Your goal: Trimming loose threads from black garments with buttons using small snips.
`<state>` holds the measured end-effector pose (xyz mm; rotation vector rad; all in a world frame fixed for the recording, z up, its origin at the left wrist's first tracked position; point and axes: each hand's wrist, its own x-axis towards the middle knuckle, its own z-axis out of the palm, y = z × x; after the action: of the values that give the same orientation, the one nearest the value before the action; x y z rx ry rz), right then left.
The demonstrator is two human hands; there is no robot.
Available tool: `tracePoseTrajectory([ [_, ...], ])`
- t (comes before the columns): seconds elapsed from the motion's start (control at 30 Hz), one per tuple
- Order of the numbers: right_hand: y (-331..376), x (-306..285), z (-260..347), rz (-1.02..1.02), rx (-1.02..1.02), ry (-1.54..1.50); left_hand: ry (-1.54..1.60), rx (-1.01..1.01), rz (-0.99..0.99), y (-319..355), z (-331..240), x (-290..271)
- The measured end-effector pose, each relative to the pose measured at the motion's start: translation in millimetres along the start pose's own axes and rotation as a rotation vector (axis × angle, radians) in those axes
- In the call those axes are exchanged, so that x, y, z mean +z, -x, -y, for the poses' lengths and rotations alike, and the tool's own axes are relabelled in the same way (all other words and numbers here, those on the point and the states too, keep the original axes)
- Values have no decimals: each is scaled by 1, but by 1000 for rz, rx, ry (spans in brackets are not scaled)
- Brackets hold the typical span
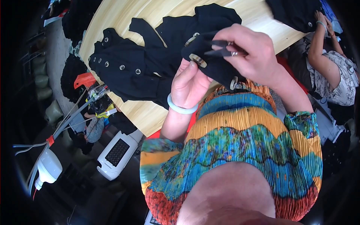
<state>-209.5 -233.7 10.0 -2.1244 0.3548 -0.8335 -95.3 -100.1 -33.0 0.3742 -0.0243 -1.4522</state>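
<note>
Room right on tabletop [255,17] — black garment [131,84] blocks left.

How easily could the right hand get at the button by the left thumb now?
Probably yes: the right hand holds dark snips that point toward the button from close by. The left hand has its thumb at the lower edge, but the upper side looks free.

Left hand [190,81] palm up, thumb extended, right hand [254,50] beside it, fingers curled inward
</note>
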Motion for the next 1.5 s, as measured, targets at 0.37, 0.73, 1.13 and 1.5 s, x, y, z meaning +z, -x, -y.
tracePoseTrajectory([
  [0.37, 30, -1, 22, 29, 269, -329, 92, 107, 65, -1, 0, 0],
  [0.73, 35, 9, 22, 42, 309, -268, -12, 172, 129, 2, 3, -10],
  [1.13, 32, 10, 20, 56, 200, -202, -155, 161, 59, 2, 7, -2],
  [1.5, 13, 4, 1, -177, 334, -537, 45, 46, -10, 6, 0, -3],
])
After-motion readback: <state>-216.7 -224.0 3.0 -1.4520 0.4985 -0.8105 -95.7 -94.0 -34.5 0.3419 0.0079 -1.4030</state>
